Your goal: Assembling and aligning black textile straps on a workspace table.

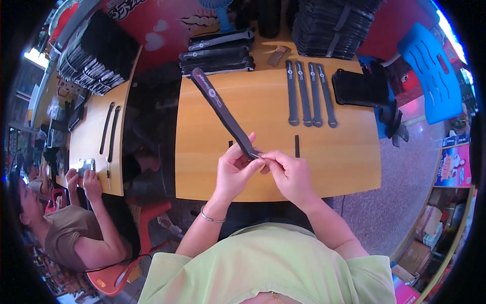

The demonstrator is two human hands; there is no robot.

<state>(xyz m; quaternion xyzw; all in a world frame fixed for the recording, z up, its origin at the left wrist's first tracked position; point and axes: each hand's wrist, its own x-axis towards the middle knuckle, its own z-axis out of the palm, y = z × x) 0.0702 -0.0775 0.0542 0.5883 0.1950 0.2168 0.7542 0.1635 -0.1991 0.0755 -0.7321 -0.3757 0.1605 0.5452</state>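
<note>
A long dark strap [217,104] with a light printed mark slants up and away over the table from my hands. My left hand [232,172] is closed on its near end. Against that same end, my right hand [290,177] pinches with thumb and forefinger. A small light detail shows between the fingertips, too small to make out. Just beyond my right hand, a short black strip [297,146] lies on the wooden table [223,185]. Another short black piece [230,144] shows partly behind my left hand.
Several similar straps [299,96] lie side by side at the right. Bundled straps [217,53], a tall dark stack [331,28] and a brown scrap [278,55] stand farther back. Black pouches [360,88] sit at the right edge, near a blue chair [433,71]. A co-worker [83,228] sits at another table leftward.
</note>
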